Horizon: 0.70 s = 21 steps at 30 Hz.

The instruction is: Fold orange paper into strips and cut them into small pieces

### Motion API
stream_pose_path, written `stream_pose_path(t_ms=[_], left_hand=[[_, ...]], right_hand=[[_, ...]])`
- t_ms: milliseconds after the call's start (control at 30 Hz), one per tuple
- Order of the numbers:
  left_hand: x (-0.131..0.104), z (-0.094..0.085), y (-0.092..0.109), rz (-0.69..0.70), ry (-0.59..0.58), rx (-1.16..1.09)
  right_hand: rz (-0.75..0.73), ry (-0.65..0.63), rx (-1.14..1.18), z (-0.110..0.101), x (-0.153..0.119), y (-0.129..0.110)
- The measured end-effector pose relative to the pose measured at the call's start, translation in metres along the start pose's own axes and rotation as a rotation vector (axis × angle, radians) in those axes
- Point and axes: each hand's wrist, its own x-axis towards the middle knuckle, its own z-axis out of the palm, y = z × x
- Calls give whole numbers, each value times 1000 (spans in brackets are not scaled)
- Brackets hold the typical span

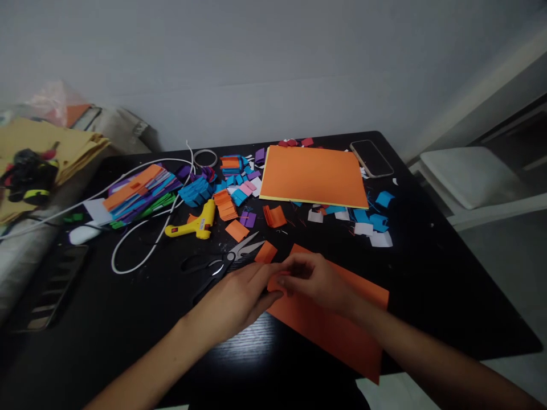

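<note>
An orange sheet lies slanted near the front edge of the black table. My left hand is at the sheet's left end, its fingers bent around that edge. Across the sheet's upper left part reaches my right hand, thumb and fingers pinched together on the paper. The fingers of both hands nearly meet and hide that corner. A small orange piece lies just beyond my left hand. Black-handled scissors rest with blades apart, left of the sheet.
A stack of orange sheets lies farther back, with a phone to its right. Left of the stack are cut paper pieces, a yellow glue gun, a white cable and a dark phone-like object.
</note>
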Motion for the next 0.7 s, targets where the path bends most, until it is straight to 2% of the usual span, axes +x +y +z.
stream_pose_path(t_ms=[100, 200, 267, 333, 400, 500, 700], left_hand=[[1, -5, -1, 51, 58, 109], [4, -22, -9, 36, 140, 186], [7, -40, -18, -131, 286, 278], [14, -58, -27, -422, 438, 396], [22, -71, -34, -610, 492, 477], [38, -80, -39, -710, 465, 550], [65, -73, -42, -858, 372, 672]], right_hand=[[-7, 2, 55, 0, 3, 3], [-42, 31, 77, 0, 4, 5], [-69, 53, 58, 0, 4, 4], [-77, 53, 33, 1, 3, 2], [-71, 43, 16, 1, 3, 1], [-61, 30, -3, 1, 2, -1], [-63, 14, -30, 1, 1, -3]])
